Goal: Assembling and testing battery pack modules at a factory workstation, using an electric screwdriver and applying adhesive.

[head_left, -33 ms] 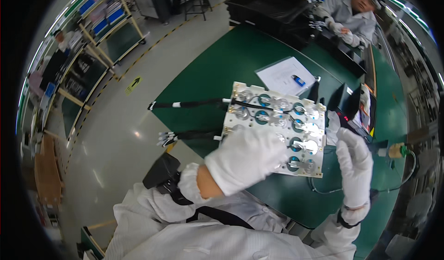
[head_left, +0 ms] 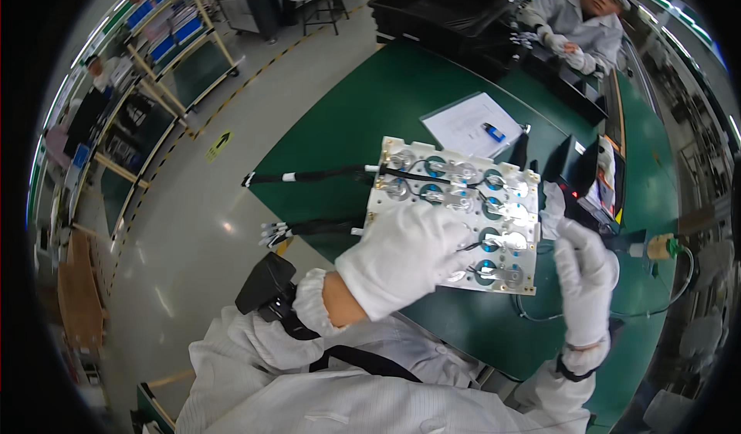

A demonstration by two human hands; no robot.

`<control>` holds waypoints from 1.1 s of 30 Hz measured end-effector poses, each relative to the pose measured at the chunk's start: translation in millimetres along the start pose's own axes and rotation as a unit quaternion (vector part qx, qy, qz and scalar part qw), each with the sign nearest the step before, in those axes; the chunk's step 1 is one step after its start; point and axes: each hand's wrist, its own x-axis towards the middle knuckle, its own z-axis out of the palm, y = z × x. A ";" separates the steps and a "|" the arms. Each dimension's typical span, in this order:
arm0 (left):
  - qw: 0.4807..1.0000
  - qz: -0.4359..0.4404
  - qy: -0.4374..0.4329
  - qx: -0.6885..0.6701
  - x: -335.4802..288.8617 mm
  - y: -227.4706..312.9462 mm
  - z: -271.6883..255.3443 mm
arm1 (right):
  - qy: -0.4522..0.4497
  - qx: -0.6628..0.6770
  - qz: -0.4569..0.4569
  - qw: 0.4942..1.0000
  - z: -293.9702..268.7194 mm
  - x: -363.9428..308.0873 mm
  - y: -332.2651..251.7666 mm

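A pale rectangular panel [head_left: 519, 267] lies on the green table, with clear round domes, blue-green discs and thin black wires across its face. Over its lower left part rests my left hand [head_left: 405, 258] in a white glove, fingers bent inward near the wires; what they grip, if anything, is hidden. Beyond the panel's right edge, my gloved right hand [head_left: 588, 283] is raised, its thumb and fingers slightly apart and nothing visible between them. Two black-sleeved wire bundles [head_left: 324, 175] run off the panel's left side, the lower one ending in several light-coloured tips.
Behind the panel lie a paper sheet [head_left: 461, 122] and a small blue object [head_left: 494, 132]. Black bins [head_left: 440, 13] stand at the far edge. A co-worker [head_left: 579, 21] sits at the far right. A brass-coloured fitting with a hose [head_left: 660, 247] is right of my right hand.
The whole view has shifted slightly. My left hand looks sharper now and sits a little higher against the panel. My right hand stays raised beside it.
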 end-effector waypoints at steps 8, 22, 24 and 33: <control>0.992 -0.071 -0.039 0.096 -0.2 14.3 24.5 | 0.046 -0.045 -0.066 0.996 49.6 -20.3 14.5; 0.996 0.022 0.001 0.090 -7.0 6.7 29.1 | -0.063 -0.261 -0.225 0.937 64.5 -14.9 -6.4; 0.992 0.020 -0.003 0.122 -5.7 9.1 29.9 | -0.064 -0.286 -0.196 0.936 67.0 -16.5 -11.2; 0.998 0.017 0.026 0.062 -9.8 4.3 25.3 | 0.047 -0.166 -0.171 0.970 50.7 4.8 19.9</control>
